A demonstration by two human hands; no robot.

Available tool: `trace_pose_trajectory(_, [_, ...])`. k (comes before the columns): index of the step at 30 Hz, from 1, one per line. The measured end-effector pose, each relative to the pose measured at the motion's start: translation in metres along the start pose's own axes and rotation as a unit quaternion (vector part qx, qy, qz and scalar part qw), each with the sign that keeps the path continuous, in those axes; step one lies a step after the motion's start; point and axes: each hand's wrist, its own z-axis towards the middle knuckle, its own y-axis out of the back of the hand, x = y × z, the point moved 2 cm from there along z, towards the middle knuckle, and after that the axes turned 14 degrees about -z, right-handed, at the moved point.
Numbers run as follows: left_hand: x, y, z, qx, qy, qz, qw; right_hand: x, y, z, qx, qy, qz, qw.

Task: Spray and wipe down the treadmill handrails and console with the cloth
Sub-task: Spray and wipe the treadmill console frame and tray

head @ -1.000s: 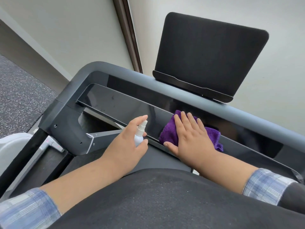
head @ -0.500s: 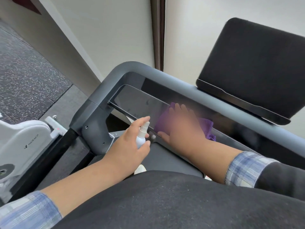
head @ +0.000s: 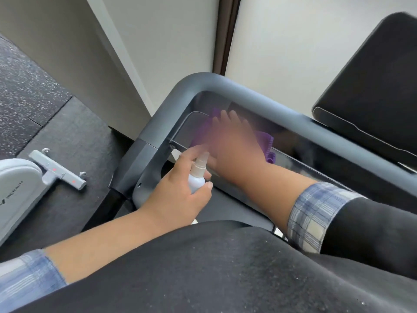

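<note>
**Now at the console's left corner**

Leftward sweep noted: a second ago the cloth sat mid-panel, and now the right hand (head: 234,141) has carried the purple cloth (head: 265,143) to the left end of the glossy console panel (head: 300,163), just inside the bend of the grey handrail (head: 198,84). Hand blurred with motion; fingers look straight and flat, pressing the cloth down. Left hand (head: 178,190) unchanged, fingers curled round the small white spray bottle (head: 197,177), nozzle up, held just beside the panel's near edge. Judgement: this pass of the panel is near done; the rail bend and side rails likely remain. Black tablet holder (head: 372,91) stands behind, untouched.
</note>
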Motion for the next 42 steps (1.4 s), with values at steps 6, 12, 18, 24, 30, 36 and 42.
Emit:
trace_pose_trajectory(6, [0.004,0.019,0.012,0.021,-0.018,-0.010,1.000,-0.012,-0.016,-0.046,0.021,-0.074,0.000,0.997])
trace_pose_trajectory(12, [0.014,0.045,0.007,-0.013,-0.013,-0.025,1.000,0.017,-0.002,-0.019,0.023,-0.050,-0.014,0.998])
trace_pose_trajectory(18, [0.023,0.056,-0.006,-0.026,-0.003,-0.012,1.000,0.057,0.016,0.036,-0.007,-0.008,-0.013,1.000])
trace_pose_trajectory(24, [0.022,0.051,-0.005,-0.023,-0.021,-0.024,0.999,0.046,0.009,0.000,-0.009,0.018,-0.029,0.999])
trace_pose_trajectory(30, [0.024,0.050,-0.003,-0.020,-0.017,-0.041,0.999,0.034,0.002,-0.017,0.017,0.055,-0.033,0.998])
trace_pose_trajectory(36, [0.019,0.055,-0.009,-0.027,-0.022,-0.034,0.999,0.044,0.021,0.027,0.010,-0.012,0.018,1.000])
trace_pose_trajectory(42, [0.019,0.047,-0.014,-0.016,-0.014,-0.019,1.000,0.057,0.024,0.024,0.014,0.038,-0.037,0.998])
